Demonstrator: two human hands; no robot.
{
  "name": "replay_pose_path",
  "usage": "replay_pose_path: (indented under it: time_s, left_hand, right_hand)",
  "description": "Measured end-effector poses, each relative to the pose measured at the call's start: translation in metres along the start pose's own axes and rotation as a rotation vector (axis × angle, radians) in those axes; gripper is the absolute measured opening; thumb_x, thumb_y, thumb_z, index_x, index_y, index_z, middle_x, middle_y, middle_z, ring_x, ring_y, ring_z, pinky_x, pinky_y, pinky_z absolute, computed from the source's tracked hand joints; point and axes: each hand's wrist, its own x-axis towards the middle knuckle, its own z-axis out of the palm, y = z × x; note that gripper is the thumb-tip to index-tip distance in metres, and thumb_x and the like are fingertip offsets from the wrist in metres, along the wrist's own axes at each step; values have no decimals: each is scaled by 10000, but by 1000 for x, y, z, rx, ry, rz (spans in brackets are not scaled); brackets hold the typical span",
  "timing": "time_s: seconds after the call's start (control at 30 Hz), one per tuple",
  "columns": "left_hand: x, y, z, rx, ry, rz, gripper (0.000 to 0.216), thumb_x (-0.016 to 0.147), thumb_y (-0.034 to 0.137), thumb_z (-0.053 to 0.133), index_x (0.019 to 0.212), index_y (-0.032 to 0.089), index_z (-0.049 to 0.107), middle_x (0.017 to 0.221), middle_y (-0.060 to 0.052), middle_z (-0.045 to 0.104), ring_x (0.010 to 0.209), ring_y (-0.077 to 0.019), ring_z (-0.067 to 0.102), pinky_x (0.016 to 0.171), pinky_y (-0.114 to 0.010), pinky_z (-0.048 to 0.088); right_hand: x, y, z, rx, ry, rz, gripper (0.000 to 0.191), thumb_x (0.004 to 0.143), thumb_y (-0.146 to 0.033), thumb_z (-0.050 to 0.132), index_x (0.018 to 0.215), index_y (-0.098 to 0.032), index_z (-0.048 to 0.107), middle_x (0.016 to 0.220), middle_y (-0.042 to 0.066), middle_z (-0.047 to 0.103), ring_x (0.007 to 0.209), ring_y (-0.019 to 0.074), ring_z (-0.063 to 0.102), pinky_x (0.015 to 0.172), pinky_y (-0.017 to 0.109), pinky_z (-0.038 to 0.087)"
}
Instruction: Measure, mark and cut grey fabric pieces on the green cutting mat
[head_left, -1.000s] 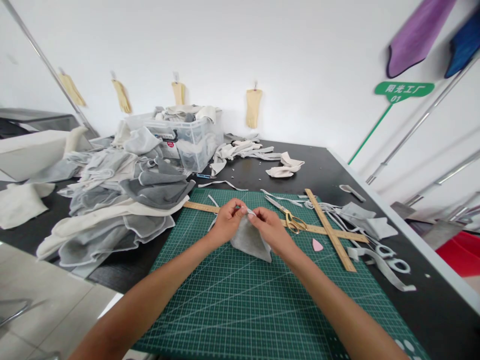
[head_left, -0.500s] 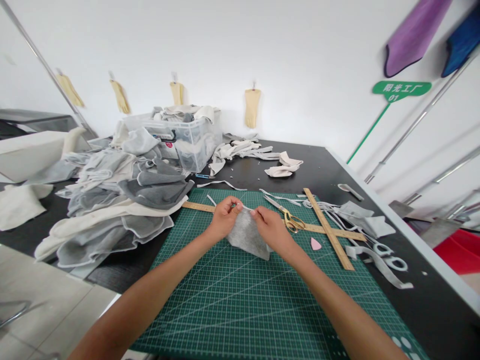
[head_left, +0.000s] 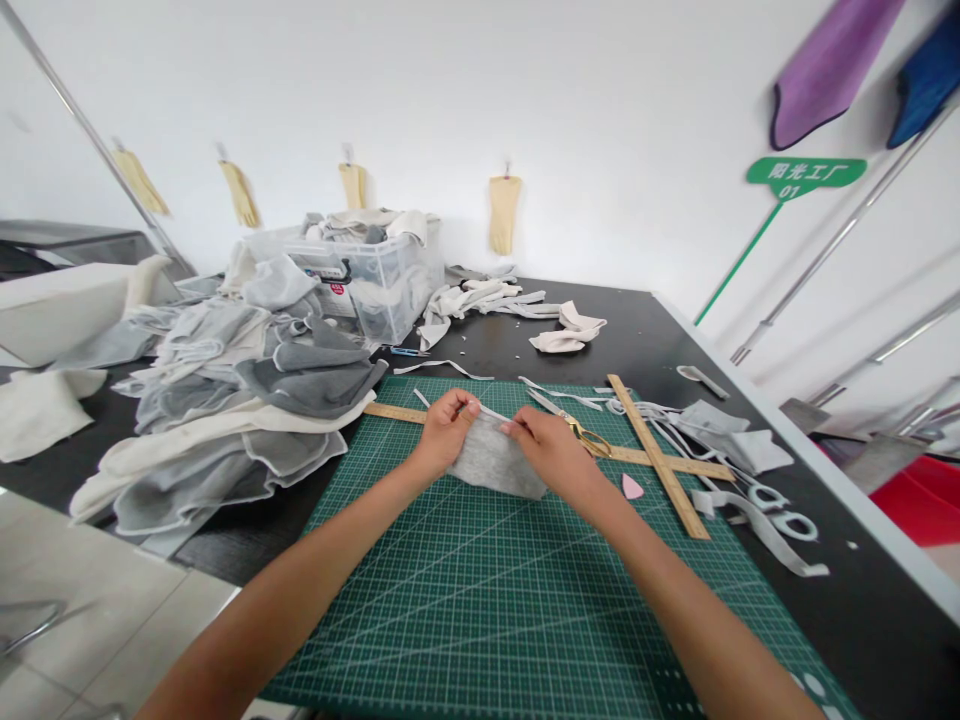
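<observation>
A small piece of grey fabric [head_left: 499, 462] hangs between my hands over the green cutting mat [head_left: 465, 600]. My left hand [head_left: 448, 430] pinches its upper edge at the left. On the right, the fingers of my right hand [head_left: 541, 440] are closed on the same edge, which shows as a pale narrow strip between the hands. Gold-handled scissors [head_left: 585, 436] lie just beyond my right hand, partly covered by it. A wooden ruler [head_left: 660, 460] crosses a second one on the mat. Close by is a pink triangular piece [head_left: 631, 486], perhaps tailor's chalk.
Grey and cream fabric pieces [head_left: 225, 400] are heaped at the left, beside a clear plastic bin [head_left: 375, 285] full of cloth. Fabric strips [head_left: 487, 305] lie at the back of the black table. White-handled scissors [head_left: 784, 512] and grey scraps [head_left: 720, 430] lie at the right.
My hands are slightly farther apart along the fabric's upper edge, showing more of the pale strip. The fabric's lower edge has lifted a little.
</observation>
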Motion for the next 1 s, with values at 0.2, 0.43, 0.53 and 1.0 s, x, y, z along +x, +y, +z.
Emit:
replay_pose_path:
  time_s: [0.2,0.43,0.53,1.0]
  left_hand:
    - [-3,0,1,9,-27,-19,319,823,466,714,833,176,582,750,21,554,642,-103,468,589,-215,365]
    - [-5,0,4,-18,-14,-25,323,824,473,717,845,180,582,788,13,560,684,-110,477,622,-219,379]
    - [-4,1,2,-37,3,-40,322,826,470,721,851,180,584,779,16,553,674,-108,464,610,-216,370]
    - [-2,-1,-1,8,-49,-60,320,840,477,684,823,180,565,764,24,532,680,-111,465,633,-221,373]
  right_hand:
    - [-4,3,-26,-37,-120,80,81,879,-233,653,803,-213,635,734,0,666,686,161,568,595,267,283]
    - [-7,5,-36,-14,-29,93,119,880,-274,628,777,-216,633,739,20,674,672,179,570,583,280,293]
    - [-5,6,-33,-4,-19,96,141,905,-295,590,795,-209,611,776,31,677,709,187,580,600,280,312]
    - [-5,24,-35,-30,-203,90,103,830,-236,671,733,-216,642,713,9,655,651,169,559,569,265,308]
